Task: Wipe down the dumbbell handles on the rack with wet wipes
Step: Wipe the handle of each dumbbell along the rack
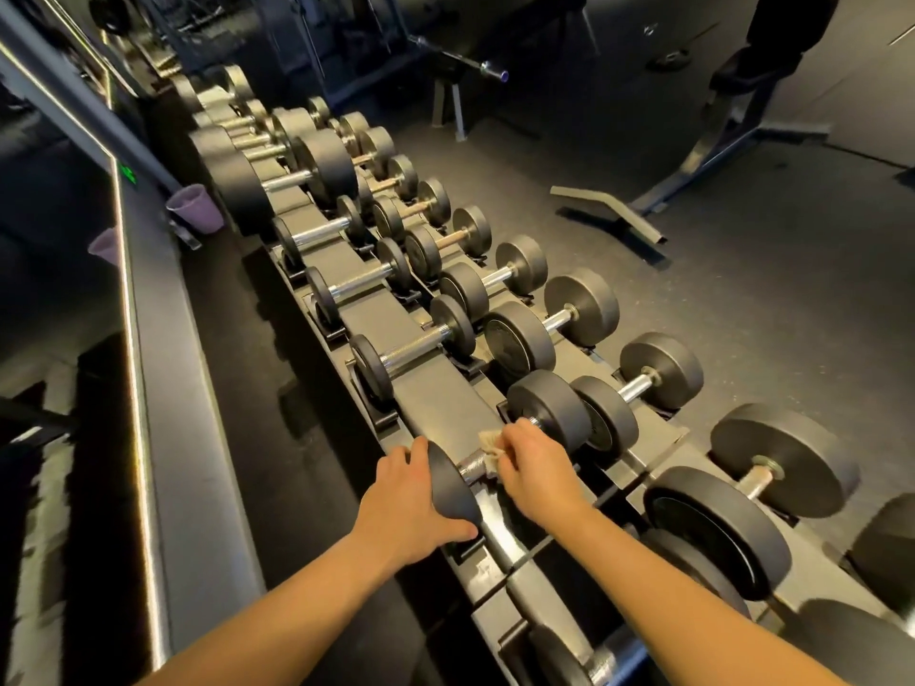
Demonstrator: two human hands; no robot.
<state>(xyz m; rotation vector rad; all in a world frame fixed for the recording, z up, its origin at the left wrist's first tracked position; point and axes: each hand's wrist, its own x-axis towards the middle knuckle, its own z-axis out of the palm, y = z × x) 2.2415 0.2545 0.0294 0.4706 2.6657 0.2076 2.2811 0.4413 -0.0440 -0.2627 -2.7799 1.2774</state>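
- The rack [445, 396] runs from the near right corner away to the far left, with dumbbells on two tiers.
- The dumbbell [549, 408] being cleaned lies on the upper tier, near the rack's near end.
- The left hand [411, 492] grips that dumbbell's left head, fingers [415, 450] and thumb curled round its rim.
- The right hand [532, 465] has its fingers curled over the chrome handle [470, 468], pinching a crumpled wet wipe [491, 445] against it.
- The wipe touches the handle about midway between the heads.
- A purple cup [194, 207] stands on the ledge beside the rack's left edge, far off.
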